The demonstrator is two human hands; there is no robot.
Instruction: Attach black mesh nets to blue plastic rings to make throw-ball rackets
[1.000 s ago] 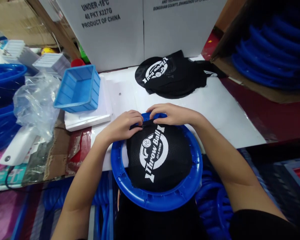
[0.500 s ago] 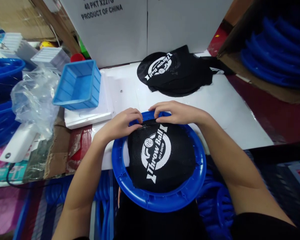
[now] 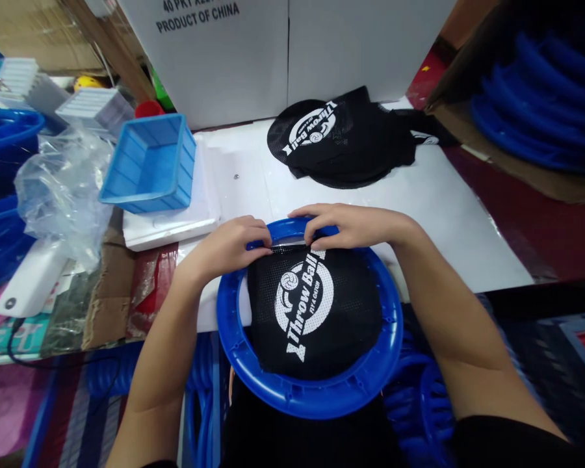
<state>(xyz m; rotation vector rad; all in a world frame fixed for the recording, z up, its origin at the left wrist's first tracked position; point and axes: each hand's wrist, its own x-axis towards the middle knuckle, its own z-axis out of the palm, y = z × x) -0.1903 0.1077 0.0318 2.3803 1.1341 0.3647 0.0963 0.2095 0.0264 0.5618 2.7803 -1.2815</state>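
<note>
A blue plastic ring [image 3: 316, 402] lies toward me at the near edge of the white work surface, overhanging my lap. Across its opening is a round black mesh cloth [image 3: 353, 325] printed "Throw Ball" in white. At the ring's far left side, my left hand [image 3: 234, 245] pinches the cloth's far edge between thumb and fingers. My right hand [image 3: 353, 224] grips the same edge a little farther right, fingers curled over the far rim. A thin white gap shows between cloth and rim there. Beyond the hands rests a pile of similar black mesh cloths [image 3: 365, 159].
A blue bin [image 3: 151, 166] stands on a white slab at left, beside clear plastic bags [image 3: 65, 188] and a white corded device [image 3: 32, 276]. A large white carton [image 3: 224, 65] backs the table. Stacked blue rings [image 3: 531, 123] fill a box at right.
The cloth's far edge has shifted toward me, baring a narrow gap at the far rim. My right hand has come slightly nearer with it, and my left hand has moved slightly left.
</note>
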